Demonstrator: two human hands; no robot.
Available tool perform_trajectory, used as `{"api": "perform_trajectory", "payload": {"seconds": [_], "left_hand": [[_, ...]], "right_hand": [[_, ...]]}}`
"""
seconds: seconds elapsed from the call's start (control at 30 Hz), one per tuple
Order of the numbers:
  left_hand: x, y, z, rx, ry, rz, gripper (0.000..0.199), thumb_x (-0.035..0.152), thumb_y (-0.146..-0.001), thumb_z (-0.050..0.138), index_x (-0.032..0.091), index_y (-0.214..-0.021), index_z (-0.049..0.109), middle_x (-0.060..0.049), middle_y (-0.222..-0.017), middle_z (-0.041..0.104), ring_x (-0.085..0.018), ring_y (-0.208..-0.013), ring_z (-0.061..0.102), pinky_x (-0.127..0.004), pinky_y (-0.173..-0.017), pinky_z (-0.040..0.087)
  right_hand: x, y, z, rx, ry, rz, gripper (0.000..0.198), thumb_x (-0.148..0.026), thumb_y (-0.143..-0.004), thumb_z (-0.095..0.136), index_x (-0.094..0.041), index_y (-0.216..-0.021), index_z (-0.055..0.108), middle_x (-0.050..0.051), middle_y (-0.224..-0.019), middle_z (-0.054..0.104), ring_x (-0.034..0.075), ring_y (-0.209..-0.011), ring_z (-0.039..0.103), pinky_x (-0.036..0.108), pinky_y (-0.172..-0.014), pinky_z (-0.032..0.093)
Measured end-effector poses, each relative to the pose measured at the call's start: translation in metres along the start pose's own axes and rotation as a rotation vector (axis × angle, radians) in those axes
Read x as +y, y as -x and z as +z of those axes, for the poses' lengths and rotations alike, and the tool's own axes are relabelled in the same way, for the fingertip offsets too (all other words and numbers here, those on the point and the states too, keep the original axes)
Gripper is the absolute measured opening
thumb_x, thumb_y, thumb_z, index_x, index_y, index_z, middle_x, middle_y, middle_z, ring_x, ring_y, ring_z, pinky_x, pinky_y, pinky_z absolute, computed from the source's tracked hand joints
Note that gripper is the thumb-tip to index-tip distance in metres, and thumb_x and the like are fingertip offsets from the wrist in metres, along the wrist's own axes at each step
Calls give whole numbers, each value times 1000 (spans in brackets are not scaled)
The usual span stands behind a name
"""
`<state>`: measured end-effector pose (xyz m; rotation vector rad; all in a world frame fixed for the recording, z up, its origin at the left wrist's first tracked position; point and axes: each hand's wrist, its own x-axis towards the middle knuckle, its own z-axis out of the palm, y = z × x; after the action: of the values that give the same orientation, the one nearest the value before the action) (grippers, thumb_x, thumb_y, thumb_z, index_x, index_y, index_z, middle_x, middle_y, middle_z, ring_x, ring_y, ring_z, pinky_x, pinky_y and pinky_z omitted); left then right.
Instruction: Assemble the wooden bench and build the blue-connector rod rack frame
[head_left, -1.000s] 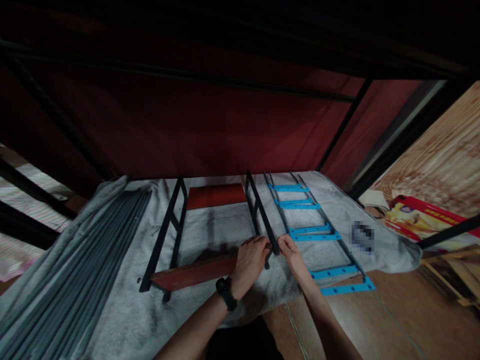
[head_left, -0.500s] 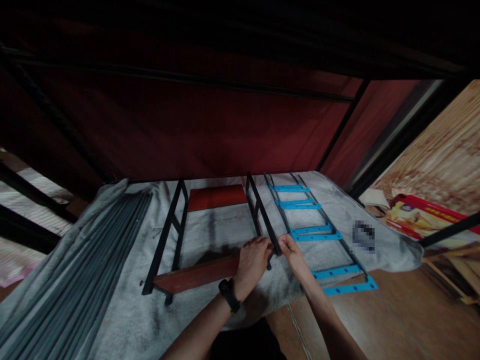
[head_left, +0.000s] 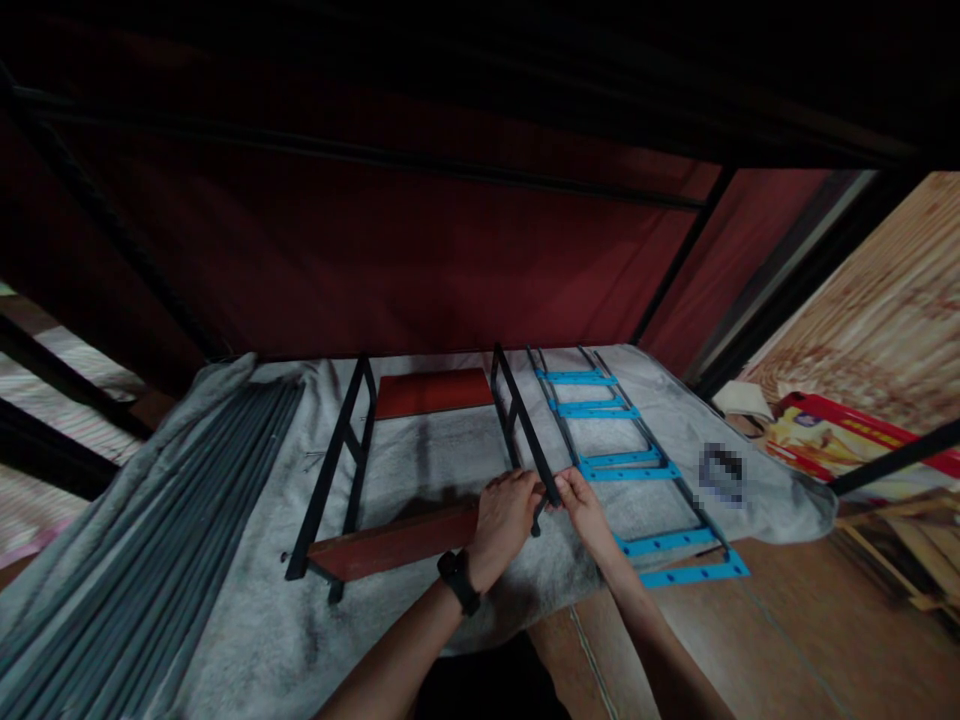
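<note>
So, our hands are both at the near end of the right black side frame (head_left: 517, 410), which stands on the grey blanket (head_left: 255, 640). Left hand (head_left: 510, 515): fingers bent in at the inner side, tips hidden, so we can't tell how firm the hold is. Right hand (head_left: 585, 505): thumb and index drawn nearly together at the outer face; can't see any small part between them.

Main risk: misalignment. The reddish-brown board (head_left: 394, 542) meets the left black side frame (head_left: 328, 480) at one end, but its other end is behind our left hand, so seating there is unverified. The blanket is soft and rumpled; a hard push could rock the frame or skew that joint. Anything small dropped could vanish in the folds. Swinging the right elbow wide could knock the blue-barred rack (head_left: 626, 470) just beside us.
</note>
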<state>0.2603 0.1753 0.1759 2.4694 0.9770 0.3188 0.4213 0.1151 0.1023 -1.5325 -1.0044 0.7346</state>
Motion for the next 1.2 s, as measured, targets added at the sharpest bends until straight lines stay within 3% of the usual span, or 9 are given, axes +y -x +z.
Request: {"api": "perform_trajectory", "payload": {"seconds": [0.13, 0.27, 0.4, 0.7, 1.0, 1.2], "left_hand": [[0, 0, 2, 22, -1, -3, 17, 21, -96, 49, 24, -104, 63, -2, -108, 69, -18, -100, 64, -29, -87, 46], [0, 1, 1, 27, -8, 11, 16, 21, -95, 50, 25, -104, 62, -2, -106, 69, -17, -99, 64, -28, -85, 46], [1, 3, -2, 19, -16, 28, 15, 22, -96, 50, 26, -104, 62, -1, -106, 69, -18, -98, 64, -28, -83, 46], [4, 1, -3, 4, -50, 12, 16, 22, -97, 47, 24, -102, 62, -2, -106, 69, -18, -100, 64, -29, -85, 47], [3, 2, -3, 1, -39, -5, 17, 23, -96, 49, 26, -106, 63, -2, -111, 68, -18, -102, 63, -30, -87, 47], [2, 1, -1, -6, -51, -1, 20, 26, -98, 45, 25, -106, 63, -4, -109, 69, -19, -101, 64, -31, -86, 48]], "right_hand": [[-1, -4, 2, -23, 5, 37, 47, -69, -85, 51, -25, -71, 52, -2, -63, 50, 17, -61, 47, 30, -56, 39], [-3, -4, -4, -50, 31, 14, 53, -71, -89, 44, -23, -64, 50, -2, -60, 47, 16, -59, 45, 31, -60, 38], [-4, -3, -6, -36, 13, -61, 48, -69, -89, 45, -24, -71, 50, -2, -66, 48, 17, -67, 48, 31, -68, 40], [-6, -6, 0, 4, 187, -80, 42, -64, -91, 45, -26, -75, 53, -2, -63, 48, 19, -67, 49, 31, -64, 39], [-5, 0, 0, 3, 34, -29, 42, -64, -91, 46, -25, -78, 55, -1, -69, 52, 18, -67, 50, 31, -63, 42], [-4, -1, -4, 3, 46, -19, 43, -67, -84, 55, -24, -76, 54, -1, -72, 52, 18, -70, 49, 30, -65, 42]]}}
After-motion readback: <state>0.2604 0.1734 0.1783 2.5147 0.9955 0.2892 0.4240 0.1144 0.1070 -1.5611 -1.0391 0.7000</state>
